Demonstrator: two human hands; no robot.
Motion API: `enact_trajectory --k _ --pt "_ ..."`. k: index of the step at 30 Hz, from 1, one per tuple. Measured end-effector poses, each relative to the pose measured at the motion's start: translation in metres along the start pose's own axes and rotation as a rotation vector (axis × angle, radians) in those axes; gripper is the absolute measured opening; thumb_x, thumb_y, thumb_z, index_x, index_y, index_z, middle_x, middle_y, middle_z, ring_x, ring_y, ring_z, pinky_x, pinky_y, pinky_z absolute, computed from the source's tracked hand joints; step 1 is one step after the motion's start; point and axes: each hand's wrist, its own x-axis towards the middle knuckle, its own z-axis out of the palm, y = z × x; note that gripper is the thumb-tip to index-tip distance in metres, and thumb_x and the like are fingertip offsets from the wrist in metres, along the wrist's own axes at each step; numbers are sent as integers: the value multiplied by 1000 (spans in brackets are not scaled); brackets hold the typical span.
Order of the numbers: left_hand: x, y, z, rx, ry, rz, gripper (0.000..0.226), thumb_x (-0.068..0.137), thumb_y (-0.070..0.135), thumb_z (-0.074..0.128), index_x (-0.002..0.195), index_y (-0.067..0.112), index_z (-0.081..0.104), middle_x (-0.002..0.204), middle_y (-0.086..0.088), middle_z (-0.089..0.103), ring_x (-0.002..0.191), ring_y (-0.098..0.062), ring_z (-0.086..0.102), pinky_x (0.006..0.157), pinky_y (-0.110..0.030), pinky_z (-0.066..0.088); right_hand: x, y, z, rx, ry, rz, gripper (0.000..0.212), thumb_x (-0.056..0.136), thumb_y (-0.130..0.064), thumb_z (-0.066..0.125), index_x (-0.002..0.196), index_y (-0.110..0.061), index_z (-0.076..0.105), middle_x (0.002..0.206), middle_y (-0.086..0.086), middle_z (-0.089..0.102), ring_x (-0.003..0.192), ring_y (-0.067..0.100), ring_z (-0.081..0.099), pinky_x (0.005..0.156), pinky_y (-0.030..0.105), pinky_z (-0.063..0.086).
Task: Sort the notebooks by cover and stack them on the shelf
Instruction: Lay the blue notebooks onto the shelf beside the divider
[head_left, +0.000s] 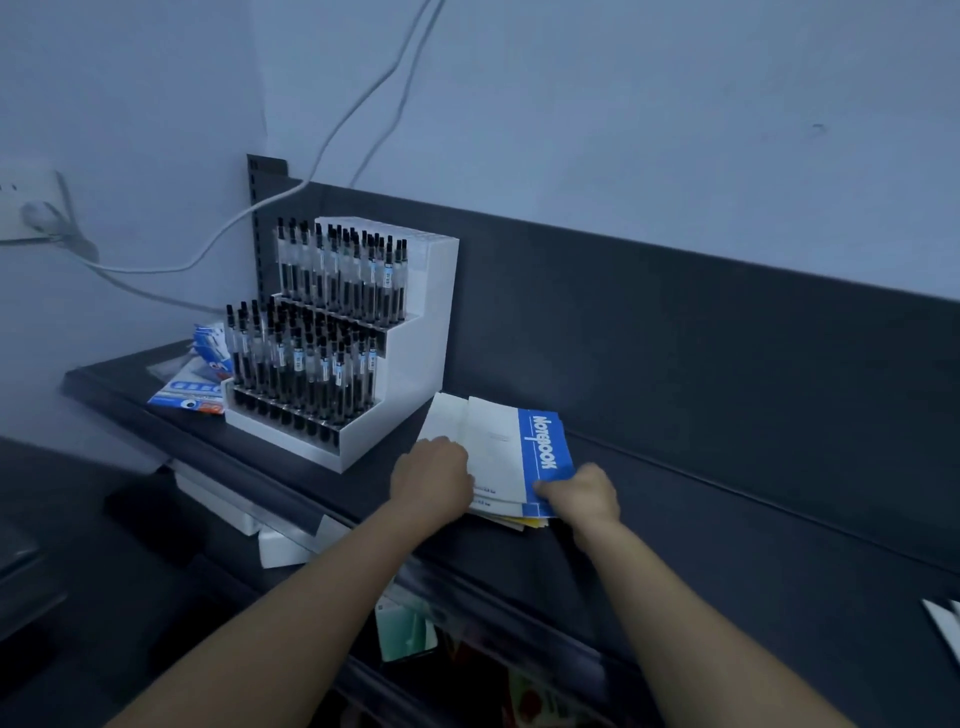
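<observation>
My notebooks (498, 457) already lie on the shelf (727, 545), just right of the pen stand (363, 338), in one loose pile. The top cover is white with a blue band. White and yellow edges stick out unevenly beneath it, so I judge the sorting by cover unfinished and the pile not yet squared. My right hand (584, 493) keeps a narrow grip, thumb on top, pinching the pile's near corner on the side away from the stand. My left hand (431, 478) rests on the edge nearer the stand. Its fingers are hidden, so I cannot tell whether that grip holds or only presses. Well right of the stand lies a white thing (940, 621), perhaps more to sort.
</observation>
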Motion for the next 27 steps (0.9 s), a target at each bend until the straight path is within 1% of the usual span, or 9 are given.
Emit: enact_trajectory --k 3,5,7,10,14,15,18,21,27 --pt "0 -1 1 -39 9 -8 24 94 19 46 71 13 48 99 -7 59 96 -27 56 69 -31 39 2 5 -2 179 -20 51 27 77 -17 75 82 -15 49 96 3 63 89 23 64 80 37 54" --pt "1 0 0 -88 -3 -22 25 93 18 46 69 12 48 94 -6 60 94 -27 58 66 -31 39 1 7 -3 250 -11 51 25 78 -17 74 81 -19 49 102 6 67 89 26 66 75 37 56" --pt "3 1 2 -173 -26 -50 18 93 21 46 86 13 61 101 -4 63 99 -26 58 72 -31 44 1 10 -5 275 18 14 17 82 -18 67 84 -20 51 102 7 68 79 24 65 58 31 50" --pt "6 4 1 -321 -56 -108 26 95 27 45 108 10 62 111 -5 64 105 -25 57 84 -32 46 -4 9 -9 381 62 -29 6 91 -15 56 96 -17 53 98 7 67 58 17 54 39 23 37" --pt "9 13 -7 -675 -102 -186 33 101 25 42 126 7 53 123 -10 58 97 -22 55 77 -31 45 -9 6 -19 570 75 -53 7 94 -14 55 100 -18 54 93 4 67 57 13 52 39 21 36" --pt "9 15 -9 -817 -127 -207 29 101 22 44 123 7 55 121 -12 60 90 -21 57 70 -31 48 -10 6 -22 589 76 -63 8 95 -15 55 102 -19 55 92 3 67 56 13 51 39 21 36" --pt "8 21 -16 -1086 -186 -255 16 99 18 51 90 7 58 91 -13 67 64 -19 60 51 -27 49 -14 7 -30 637 99 -88 7 96 -19 55 103 -20 56 86 1 66 53 13 46 38 19 34" --pt "5 30 -17 -1083 -185 -249 21 99 23 52 85 8 55 73 -10 64 48 -17 54 41 -23 41 -18 11 -39 670 132 -105 9 97 -21 54 105 -19 56 85 1 66 54 14 47 38 19 34" --pt "-4 63 -9 -1028 -194 -178 35 98 31 51 70 9 53 57 -8 57 32 -12 44 39 -22 33 -34 32 -69 696 221 -112 8 97 -20 53 105 -18 55 95 0 68 63 10 58 41 16 40"
